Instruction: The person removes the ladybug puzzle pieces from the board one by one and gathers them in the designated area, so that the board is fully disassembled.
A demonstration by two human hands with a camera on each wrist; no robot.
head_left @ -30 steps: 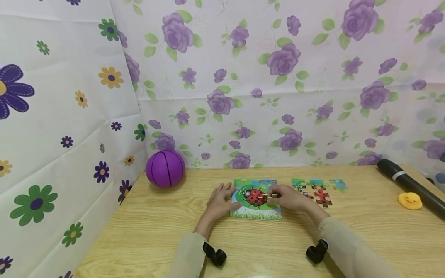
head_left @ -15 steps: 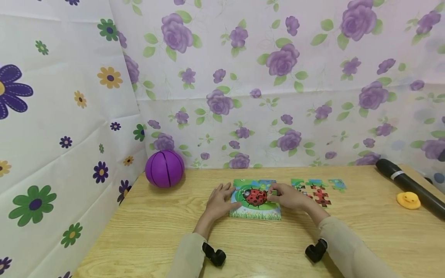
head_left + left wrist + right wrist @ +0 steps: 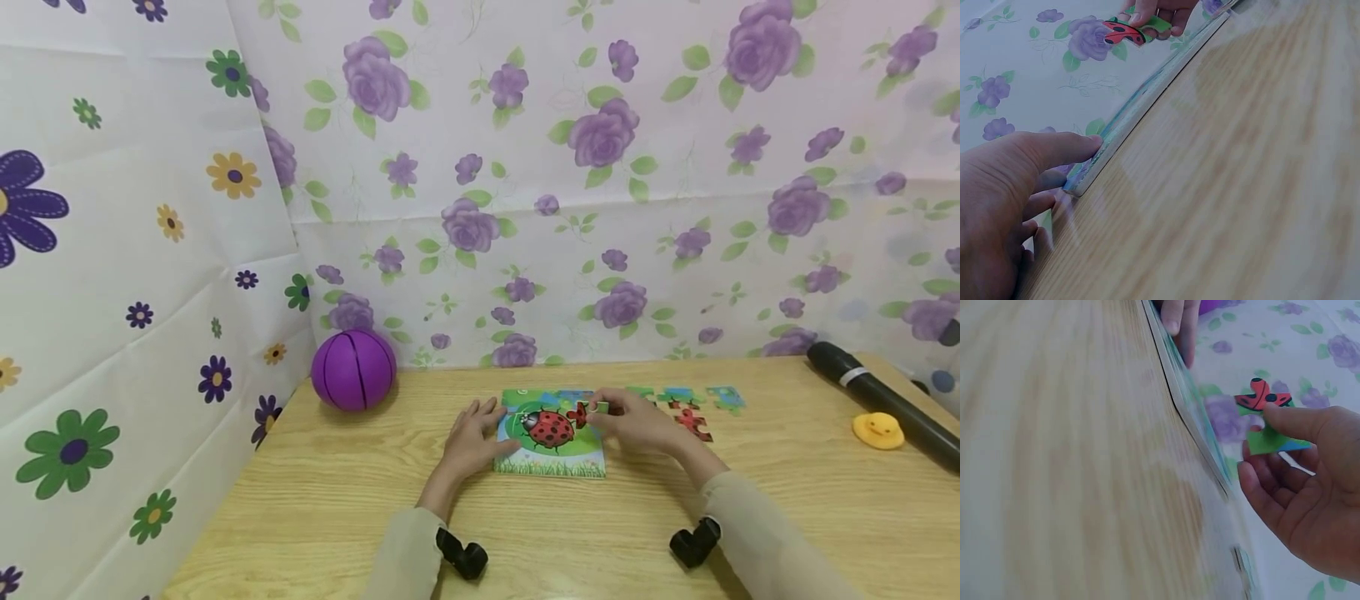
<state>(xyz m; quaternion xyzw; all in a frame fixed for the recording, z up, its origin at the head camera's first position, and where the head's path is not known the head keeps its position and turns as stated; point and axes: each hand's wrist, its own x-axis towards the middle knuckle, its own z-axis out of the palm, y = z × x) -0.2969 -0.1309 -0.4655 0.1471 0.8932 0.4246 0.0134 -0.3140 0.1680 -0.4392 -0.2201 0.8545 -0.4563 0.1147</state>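
"So, what does your right hand (image 3: 636, 421) hold?"

"Your thumb and fingers pinch a red-and-green puzzle piece (image 3: 1266, 399), raised above the right side of the ladybug board (image 3: 551, 467)."

"And your left hand (image 3: 471, 443)?"

"It lies relaxed, its thumb touching the left part of that board; loose pieces (image 3: 693, 423) rest on the wooden table (image 3: 570, 533) to the board's right, some partly hidden by your right hand."

A plain beige left sleeve (image 3: 407, 552) and matching right sleeve (image 3: 767, 533) are worn, both lightly creased, and at their ends a small black, elbow-shaped left wrist camera (image 3: 463, 557) and similar right wrist camera (image 3: 693, 544) are mounted.
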